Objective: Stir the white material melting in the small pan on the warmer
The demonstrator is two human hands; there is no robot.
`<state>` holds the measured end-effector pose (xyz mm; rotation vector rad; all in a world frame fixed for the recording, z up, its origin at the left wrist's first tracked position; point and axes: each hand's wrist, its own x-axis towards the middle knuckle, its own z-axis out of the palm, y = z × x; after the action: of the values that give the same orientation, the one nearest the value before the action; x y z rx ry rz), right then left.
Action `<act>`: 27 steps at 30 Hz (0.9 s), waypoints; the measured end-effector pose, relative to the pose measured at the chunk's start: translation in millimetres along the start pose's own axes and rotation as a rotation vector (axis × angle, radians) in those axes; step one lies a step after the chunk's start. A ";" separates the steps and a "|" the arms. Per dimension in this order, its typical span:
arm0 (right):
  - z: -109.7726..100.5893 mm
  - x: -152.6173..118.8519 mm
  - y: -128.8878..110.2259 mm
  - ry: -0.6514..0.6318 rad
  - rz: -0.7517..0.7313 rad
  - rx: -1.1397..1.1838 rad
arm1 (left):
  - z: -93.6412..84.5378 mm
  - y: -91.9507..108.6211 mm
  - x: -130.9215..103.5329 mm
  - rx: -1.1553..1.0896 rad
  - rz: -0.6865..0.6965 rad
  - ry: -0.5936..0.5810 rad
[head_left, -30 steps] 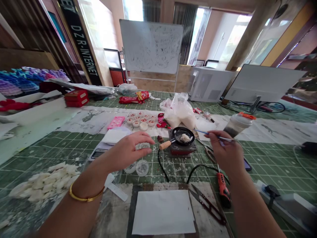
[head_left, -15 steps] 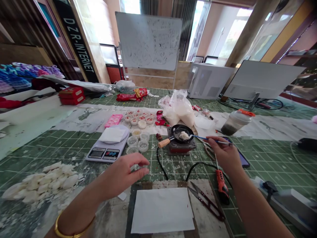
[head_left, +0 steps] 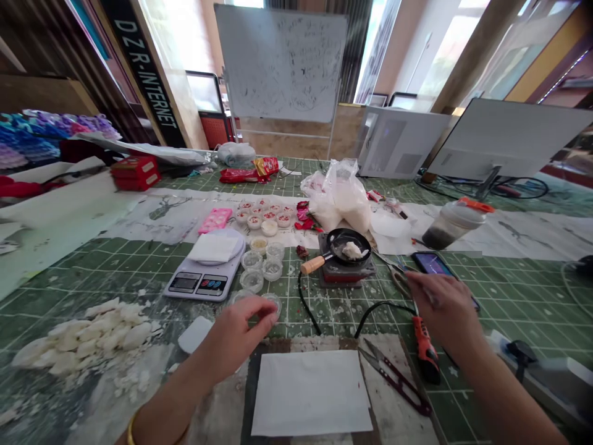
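My left hand (head_left: 245,329) hovers at the near end of a group of clear small cups (head_left: 251,281), fingers curled and a gap left before the thumb; nothing shows in it. My right hand (head_left: 442,309) is closed in a pinch right of the small black frying pan (head_left: 334,254), beside scissors (head_left: 399,281) and a phone (head_left: 433,264). The thin blue stick it held is mostly hidden now; only a blurred pale bit shows at the fingers. A white lump (head_left: 353,250) lies in the pan, on a small hot plate (head_left: 341,276).
White chunks (head_left: 92,337) are heaped at left, near a kitchen scale (head_left: 197,284). White paper (head_left: 311,392) lies in front, with thread snips (head_left: 398,380) and an orange-handled tool (head_left: 425,349) to its right. Behind stand filled cups (head_left: 269,227), plastic bags (head_left: 340,201) and a lidded container (head_left: 451,225).
My right hand has drawn back from the pan, and the stick's tip has left the white lump. My left thumb and fingers have come closer together. The view has tipped slightly downward.
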<state>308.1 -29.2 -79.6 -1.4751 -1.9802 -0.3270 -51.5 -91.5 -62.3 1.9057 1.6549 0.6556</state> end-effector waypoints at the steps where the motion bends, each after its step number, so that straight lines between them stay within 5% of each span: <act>1: 1.1 -8.0 2.2 -0.116 -0.097 -0.076 | 3.9 -5.1 1.9 0.041 0.022 0.070; 4: 6.6 -27.4 5.6 -0.356 -0.221 -0.219 | 15.2 -21.2 8.0 0.196 0.124 0.257; 7: 8.0 -36.9 7.9 -0.395 -0.252 -0.308 | 23.6 -33.4 11.6 0.314 0.201 0.357; 10: -0.4 -43.8 5.7 -0.389 -0.192 -0.349 | 29.5 -38.3 12.4 0.378 0.238 0.425; 13: -12.8 -58.2 -8.9 -0.554 -0.063 -0.262 | 34.1 -35.9 12.2 0.398 0.250 0.487; 17: -17.7 -83.8 -35.9 -0.813 0.040 -0.096 | 38.8 -27.1 10.4 0.419 0.303 0.490; 27: -26.5 -72.3 -50.6 -0.957 0.195 -0.037 | 52.1 -29.9 5.7 0.577 0.207 0.377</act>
<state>282.2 -116.2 -95.7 -2.0587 -2.4780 0.5384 -38.1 -86.4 -120.9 2.5059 2.0631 0.7022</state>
